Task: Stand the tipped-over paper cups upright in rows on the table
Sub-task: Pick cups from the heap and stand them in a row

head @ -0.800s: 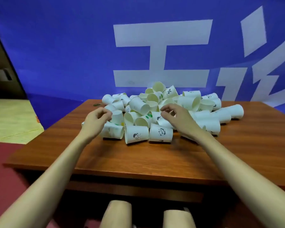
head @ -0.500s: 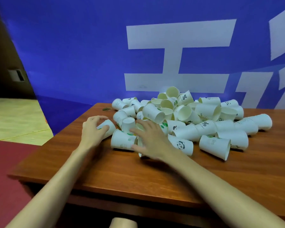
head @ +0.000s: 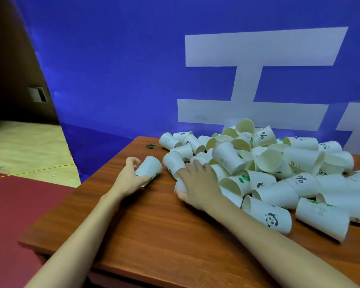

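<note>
On table (head: pixel 154 231), L hand (head: pixel 127 177) grip round tilted cup (head: pixel 149 168), R hand (head: pixel 197 183) grip on pile-edge cup (head: pixel 180 186).

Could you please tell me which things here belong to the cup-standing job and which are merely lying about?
Job: pile of tipped paper cups; cup held by left hand; cup under right hand; wooden table.
Lying about: blue banner; small dark thing at the table's far edge.
</note>
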Motion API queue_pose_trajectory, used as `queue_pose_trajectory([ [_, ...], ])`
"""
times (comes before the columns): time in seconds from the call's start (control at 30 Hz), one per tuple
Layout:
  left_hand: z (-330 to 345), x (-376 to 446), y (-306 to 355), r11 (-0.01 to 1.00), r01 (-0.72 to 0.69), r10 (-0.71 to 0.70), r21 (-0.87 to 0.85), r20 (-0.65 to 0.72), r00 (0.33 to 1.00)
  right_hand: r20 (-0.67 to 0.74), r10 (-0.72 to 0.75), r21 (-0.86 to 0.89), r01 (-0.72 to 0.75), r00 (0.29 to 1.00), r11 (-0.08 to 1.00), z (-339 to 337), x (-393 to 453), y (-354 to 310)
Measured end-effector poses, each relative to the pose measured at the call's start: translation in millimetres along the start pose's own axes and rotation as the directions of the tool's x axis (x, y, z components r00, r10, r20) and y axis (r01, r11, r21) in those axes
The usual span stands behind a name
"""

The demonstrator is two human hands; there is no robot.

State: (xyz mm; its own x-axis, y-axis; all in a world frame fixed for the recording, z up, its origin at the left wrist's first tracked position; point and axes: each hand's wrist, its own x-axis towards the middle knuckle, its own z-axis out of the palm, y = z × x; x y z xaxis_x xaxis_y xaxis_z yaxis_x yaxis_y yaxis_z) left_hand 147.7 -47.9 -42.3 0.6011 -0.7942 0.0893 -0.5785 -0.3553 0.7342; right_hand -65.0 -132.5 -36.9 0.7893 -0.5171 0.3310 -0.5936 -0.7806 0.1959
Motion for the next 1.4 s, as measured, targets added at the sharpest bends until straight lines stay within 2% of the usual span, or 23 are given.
queue_pose_trajectory([
  [0.13,-4,17,-2,0.997,0.041,-0.048,0.066,0.112,0.993,0.043,0.096,-0.009,-0.096,0.994,0.995,2,3,31],
  [0.3,2,36,-10,0.979,0.135,-0.153,0.150,0.117,0.981,0.094,0.196,-0.030,-0.194,0.976,0.981,-4,15,45],
  [0.47,6,54,-21,0.979,0.165,-0.175,0.119,0.086,0.981,-0.042,0.185,0.041,-0.183,0.982,0.982,-5,43,17],
  [0.63,7,71,-27,0.981,0.176,-0.179,0.086,0.026,0.984,0.024,0.228,0.218,-0.228,0.973,0.949,14,73,-24],
  [0.7,7,79,-31,0.981,0.171,-0.173,0.091,0.010,0.985,0.020,0.260,0.182,-0.259,0.965,0.948,26,82,-34],
  [0.77,8,88,-36,0.981,0.168,-0.168,0.101,-0.004,0.986,-0.051,0.286,0.129,-0.277,0.957,0.952,33,91,-42],
  [0.87,6,103,-36,0.974,0.197,-0.196,0.114,-0.019,0.980,-0.147,0.310,0.155,-0.287,0.939,0.945,31,114,-50],
  [0.97,10,117,-36,0.975,0.182,-0.177,0.130,-0.050,0.983,-0.094,0.358,0.189,-0.337,0.929,0.922,27,149,-48],
  [1.07,16,129,-39,0.974,0.109,-0.082,0.197,-0.144,0.986,-0.001,0.405,0.228,-0.394,0.914,0.890,26,187,-41],
  [1.17,18,133,-42,0.974,0.105,-0.062,0.202,-0.212,0.975,0.096,0.417,0.208,-0.428,0.904,0.879,34,214,-37],
  [1.4,19,135,-49,0.981,0.074,-0.031,0.178,-0.233,0.972,0.242,0.426,0.156,-0.468,0.872,0.870,61,240,-29],
])
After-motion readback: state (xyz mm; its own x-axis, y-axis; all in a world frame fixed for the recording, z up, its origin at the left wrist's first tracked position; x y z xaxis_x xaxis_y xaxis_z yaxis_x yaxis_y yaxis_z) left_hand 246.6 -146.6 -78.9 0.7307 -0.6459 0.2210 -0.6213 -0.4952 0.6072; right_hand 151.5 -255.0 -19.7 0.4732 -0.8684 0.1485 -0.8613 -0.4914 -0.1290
